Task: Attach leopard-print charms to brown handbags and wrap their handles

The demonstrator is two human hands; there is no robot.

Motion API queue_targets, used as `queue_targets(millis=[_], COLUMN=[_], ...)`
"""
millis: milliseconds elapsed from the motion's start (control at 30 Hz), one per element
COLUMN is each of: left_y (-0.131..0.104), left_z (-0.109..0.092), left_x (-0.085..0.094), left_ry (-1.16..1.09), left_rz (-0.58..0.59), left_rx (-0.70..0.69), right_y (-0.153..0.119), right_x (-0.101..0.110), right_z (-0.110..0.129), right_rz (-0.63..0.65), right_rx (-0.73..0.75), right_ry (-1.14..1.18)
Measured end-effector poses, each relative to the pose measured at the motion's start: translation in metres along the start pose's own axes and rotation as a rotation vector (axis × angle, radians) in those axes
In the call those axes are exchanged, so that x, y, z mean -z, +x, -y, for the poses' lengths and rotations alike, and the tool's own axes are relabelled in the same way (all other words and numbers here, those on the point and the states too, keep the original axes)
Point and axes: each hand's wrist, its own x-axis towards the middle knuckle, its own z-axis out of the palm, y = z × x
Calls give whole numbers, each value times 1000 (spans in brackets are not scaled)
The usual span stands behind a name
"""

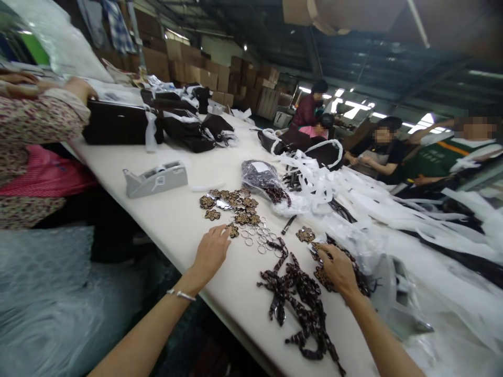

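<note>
My left hand (214, 248), with a bracelet at the wrist, has its fingertips at a leopard-patterned flower piece (233, 230) beside the pile of similar pieces (245, 203). Metal rings (261, 233) lie scattered to its right. Over on the right, my right hand (336, 266) has its fingers curled over more patterned pieces (323, 277); what its fingertips hold is hidden. Dark patterned straps (301, 298) lie tangled between my forearms. A separate flower piece (305, 234) and a short black strap (288, 225) rest above them.
A grey tape dispenser (157, 179) stands at the left, another (396, 298) at the right. A plastic bag (259, 175), white strips (314, 178) and dark bags (188, 131) lie farther back. People stand around the table (220, 283).
</note>
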Motion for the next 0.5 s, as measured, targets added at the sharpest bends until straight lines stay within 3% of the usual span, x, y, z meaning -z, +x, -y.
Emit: queue_targets(millis=[133, 267, 500], left_y=[26, 36, 38], left_z=[0, 1, 1], left_x=[-8, -11, -9], left_ry=[94, 85, 87], left_rz=[91, 153, 183], left_rx=[-100, -210, -311], right_y=[-2, 4, 14], right_x=[6, 0, -23], right_z=[53, 96, 118], right_rz=[76, 189, 327], right_rx=[94, 167, 161], right_ry=[116, 151, 77])
